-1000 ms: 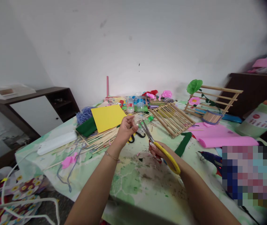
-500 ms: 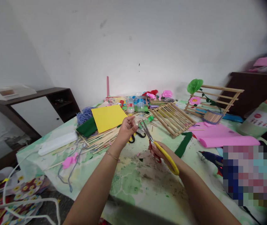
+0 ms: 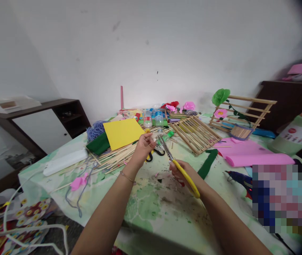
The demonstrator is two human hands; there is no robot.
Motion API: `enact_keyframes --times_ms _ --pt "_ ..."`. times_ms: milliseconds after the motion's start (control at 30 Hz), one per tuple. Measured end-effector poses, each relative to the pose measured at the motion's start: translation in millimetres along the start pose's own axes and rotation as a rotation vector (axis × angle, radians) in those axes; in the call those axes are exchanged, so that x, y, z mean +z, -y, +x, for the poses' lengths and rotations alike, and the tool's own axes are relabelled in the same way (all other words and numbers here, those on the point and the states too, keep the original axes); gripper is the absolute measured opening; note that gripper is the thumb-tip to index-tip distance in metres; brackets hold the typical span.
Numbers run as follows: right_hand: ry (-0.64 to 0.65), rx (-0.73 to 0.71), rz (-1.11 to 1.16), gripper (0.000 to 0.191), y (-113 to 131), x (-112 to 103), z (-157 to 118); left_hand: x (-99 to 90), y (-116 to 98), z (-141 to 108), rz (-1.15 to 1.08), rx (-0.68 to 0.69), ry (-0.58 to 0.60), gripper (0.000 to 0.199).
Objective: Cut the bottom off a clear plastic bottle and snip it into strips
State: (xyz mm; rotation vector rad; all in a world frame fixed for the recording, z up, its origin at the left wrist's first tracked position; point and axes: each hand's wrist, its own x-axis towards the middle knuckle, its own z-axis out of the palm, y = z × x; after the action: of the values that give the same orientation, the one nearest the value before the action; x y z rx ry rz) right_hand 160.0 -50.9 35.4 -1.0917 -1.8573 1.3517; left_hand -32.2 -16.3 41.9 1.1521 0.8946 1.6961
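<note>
My left hand point(image 3: 145, 144) pinches a clear plastic piece point(image 3: 155, 137), which looks like part of a cut bottle, between thumb and fingers. In my right hand point(image 3: 180, 170) is a pair of scissors point(image 3: 184, 174) with a long yellow handle loop; a bit of the red other handle shows below my fingers. The blades point away from me and meet the plastic's right side. Just behind lies a clear bottle part with a green cap point(image 3: 170, 134), overlapping the plastic in view. Black-handled scissors point(image 3: 159, 152) rest on the table near my left hand.
Thin wooden sticks point(image 3: 114, 156) and a yellow sheet point(image 3: 123, 132) lie to the left. A stick lattice point(image 3: 195, 136), pink paper point(image 3: 259, 159) and a stick stand with paper flowers point(image 3: 257, 109) are right. A glue gun point(image 3: 239, 179) lies near my right arm.
The yellow scissor handle has swung slightly left and the handles look closer together. Less of the red handle shows. My left hand keeps its hold on the plastic.
</note>
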Motion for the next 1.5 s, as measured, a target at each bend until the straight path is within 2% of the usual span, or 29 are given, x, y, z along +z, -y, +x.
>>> enact_keyframes --times_ms 167,367,600,800,900,1033,1200,1333,1500 --pt "-0.065 0.015 -0.041 0.048 -3.4 0.1 2.5 4.2 1.0 -2.9 0.018 -0.05 -0.019 0.066" --pt "-0.148 -0.011 -0.139 0.043 -15.7 -0.6 7.9 8.4 3.1 -5.7 -0.022 -0.076 0.017 0.055" --pt "-0.21 0.025 -0.269 0.028 -13.3 -1.7 5.1 11.2 3.7 -6.7 -0.05 -0.09 0.045 0.052" --pt "-0.275 -0.014 -0.48 0.017 -6.8 -8.6 2.1 12.4 -2.0 -8.8 -0.199 -0.104 0.119 0.045" --pt "-0.296 -0.049 -0.497 0.018 -4.2 -11.7 1.9 10.9 -4.5 -8.8 -0.317 -0.141 0.124 0.04" --pt "-0.262 -0.097 -0.392 0.024 -7.6 -12.8 3.6 8.2 -4.5 -6.9 -0.363 -0.09 0.091 0.03" --pt "-0.13 -0.128 -0.248 0.029 -12.3 -14.8 5.6 5.3 -5.3 -7.1 -0.307 -0.018 0.074 0.031" --pt "-0.079 -0.117 -0.268 0.028 -12.9 -19.7 6.5 2.3 -9.8 -6.9 -0.335 0.039 0.01 0.036" --pt "-0.071 -0.094 -0.339 0.03 -16.2 -23.4 8.0 -4.9 -16.8 -1.3 -0.418 0.16 -0.059 0.032"
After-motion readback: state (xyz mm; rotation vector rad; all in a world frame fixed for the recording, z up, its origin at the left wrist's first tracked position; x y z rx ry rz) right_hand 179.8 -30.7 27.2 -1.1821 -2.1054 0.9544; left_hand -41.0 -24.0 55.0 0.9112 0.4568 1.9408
